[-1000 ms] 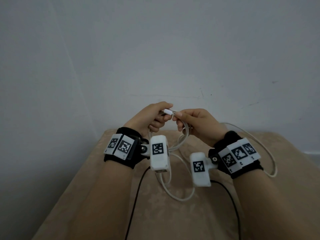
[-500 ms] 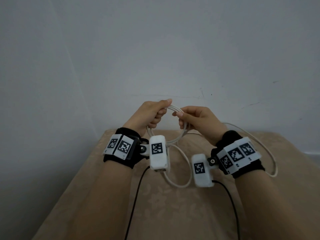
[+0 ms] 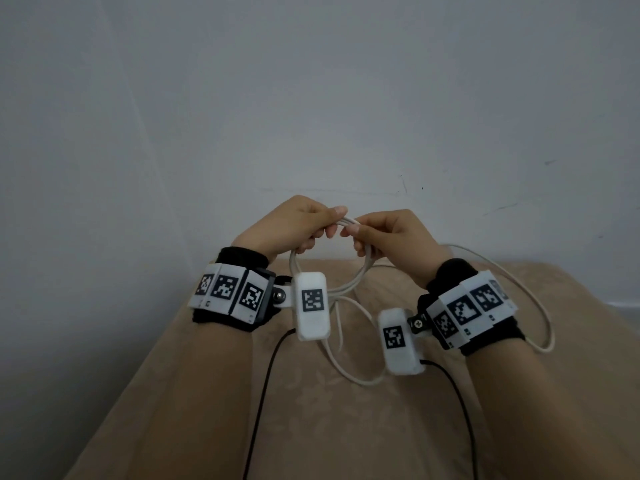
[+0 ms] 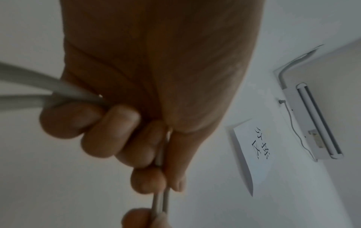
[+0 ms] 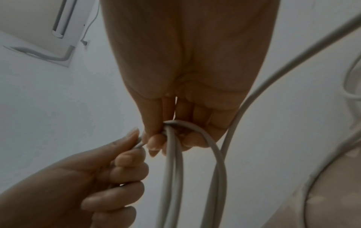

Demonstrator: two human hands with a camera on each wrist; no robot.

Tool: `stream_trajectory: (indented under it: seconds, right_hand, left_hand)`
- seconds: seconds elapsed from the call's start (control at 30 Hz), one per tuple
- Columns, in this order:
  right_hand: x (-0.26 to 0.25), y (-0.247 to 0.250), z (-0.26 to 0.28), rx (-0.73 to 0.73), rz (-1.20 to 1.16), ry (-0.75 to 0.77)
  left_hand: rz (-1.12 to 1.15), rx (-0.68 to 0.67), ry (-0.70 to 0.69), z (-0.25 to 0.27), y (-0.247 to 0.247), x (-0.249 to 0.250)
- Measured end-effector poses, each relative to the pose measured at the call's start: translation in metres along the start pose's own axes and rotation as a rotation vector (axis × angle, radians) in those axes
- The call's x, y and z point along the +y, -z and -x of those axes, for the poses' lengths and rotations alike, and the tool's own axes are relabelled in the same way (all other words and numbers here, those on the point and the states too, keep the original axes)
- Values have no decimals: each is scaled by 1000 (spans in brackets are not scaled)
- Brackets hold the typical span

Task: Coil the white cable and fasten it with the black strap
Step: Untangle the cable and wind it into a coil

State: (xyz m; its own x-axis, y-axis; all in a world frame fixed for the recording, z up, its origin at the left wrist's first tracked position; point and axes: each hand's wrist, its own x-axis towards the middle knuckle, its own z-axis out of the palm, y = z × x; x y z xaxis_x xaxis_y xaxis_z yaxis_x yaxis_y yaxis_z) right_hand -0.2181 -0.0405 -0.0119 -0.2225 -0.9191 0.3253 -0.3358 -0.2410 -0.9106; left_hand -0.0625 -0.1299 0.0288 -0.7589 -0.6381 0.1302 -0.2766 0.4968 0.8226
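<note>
Both grips closed on the thin white round cable (image 3: 349, 278), held in the air over the beige patterned cloth surface (image 3: 311, 410). Left hand (image 3: 291, 226) pinches the doubled strands; right hand (image 3: 391, 237), touching it, holds the loop top. The loops hang below both grips; the free length trails right of the right grip, which is nearer it. No black strap visible. Beyond the left grip, a white wall sheet (image 4: 252, 154) bears handwriting, not legible.

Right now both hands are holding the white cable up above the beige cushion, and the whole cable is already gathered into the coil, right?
Not quite. Both the left hand and right hand do hold the white cable above the beige cushion, but the head view shows a long loop still trailing loose past the right wrist.
</note>
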Motion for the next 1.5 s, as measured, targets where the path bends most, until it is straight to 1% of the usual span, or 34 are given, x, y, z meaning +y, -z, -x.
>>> stream_trajectory:
  seconds: [0.1,0.17,0.23,0.27,0.3,0.4,0.5,0.53,0.67,0.73,0.8,0.87,0.9,0.97,1.03,1.07,1.13,1.2,1.23,1.27,1.3,1.33,1.4,1.47,1.5]
  right_hand:
    - [2,3,-1,91,-31,-4]
    - [8,12,-2,132,89,-12]
    - [13,20,0,73,213,-57]
    - [14,21,1,52,223,-80]
    - [15,21,1,63,198,-93]
    - [13,21,3,198,55,-89]
    - [14,30,5,254,-122,-153]
    - [15,35,6,266,-224,-183]
    - [21,64,7,314,-756,-328]
    - [27,76,10,403,-917,-372]
    - [37,84,14,555,-989,-410]
    - [43,87,16,680,-955,-442]
    - [45,86,15,723,-890,-452]
    - [44,81,12,797,-705,-470]
    - [40,74,8,830,-506,-483]
    - [39,72,7,828,-396,-484]
    - [37,69,6,762,-114,-465]
    - [29,65,7,721,174,-398]
    - [21,61,7,732,243,-344]
    - [14,57,7,730,263,-285]
    - [8,53,5,699,226,-235]
    - [2,47,4,631,154,-214]
    - [-5,30,3,419,59,-289]
    - [-2,15,3,193,113,-438]
    - [0,9,3,79,215,-505]
  left_hand:
    - [40,33,-18,0,2,-5]
    - [115,87,-32,1,9,-11]
    - [228,153,-47,2,16,-17]
    - [278,183,-53,2,19,-19]
    - [316,204,-58,2,21,-19]
    - [351,229,-57,2,23,-21]
    - [365,236,-31,3,26,-24]
    - [384,242,-19,3,28,-25]
    - [479,295,44,5,36,-30]
    - [507,338,74,5,40,-33]
    - [519,378,97,5,42,-36]
    - [515,394,105,5,42,-37]
    - [500,391,105,5,41,-37]
    - [444,369,101,4,38,-35]
    - [389,346,97,2,33,-32]
    - [371,338,93,1,31,-30]
    - [354,324,83,0,26,-27]
    - [344,311,79,-2,23,-25]
    - [336,308,81,-2,22,-24]
    - [325,307,83,-3,21,-23]
    - [314,307,85,-3,21,-23]
    - [305,307,86,-3,21,-23]
    - [298,307,87,-3,20,-23]
    - [294,304,86,-4,19,-23]
    - [292,304,84,-4,19,-23]
